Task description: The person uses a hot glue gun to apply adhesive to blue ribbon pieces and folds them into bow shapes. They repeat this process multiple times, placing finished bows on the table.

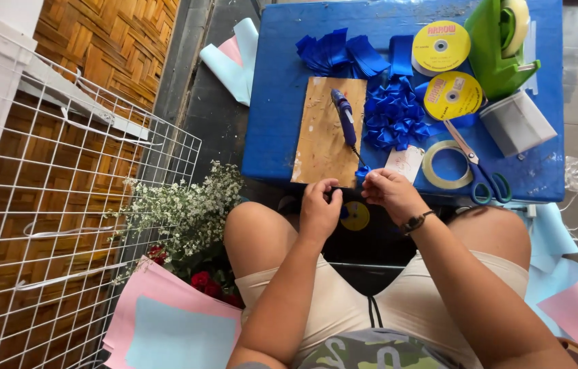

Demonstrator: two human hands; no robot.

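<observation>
My left hand (320, 208) and my right hand (390, 193) meet at the near edge of a low blue table (272, 137), over my knees. Their fingertips pinch a small piece of blue ribbon (362, 172) between them. Just beyond lies a blue glue gun (344, 117) on a brown wooden board (323, 133). To the right of the board sits a finished blue ribbon bow (393, 116), with a white tag (405, 162) beside it.
On the table lie folded blue ribbon strips (333, 53), two yellow ribbon spools (441, 46), a clear tape roll (445, 164), blue-handled scissors (480, 171) and a green tape dispenser (501, 41). White flowers (186, 212), red roses, pink and blue paper (166, 328) and a white wire grid (63, 225) stand to the left.
</observation>
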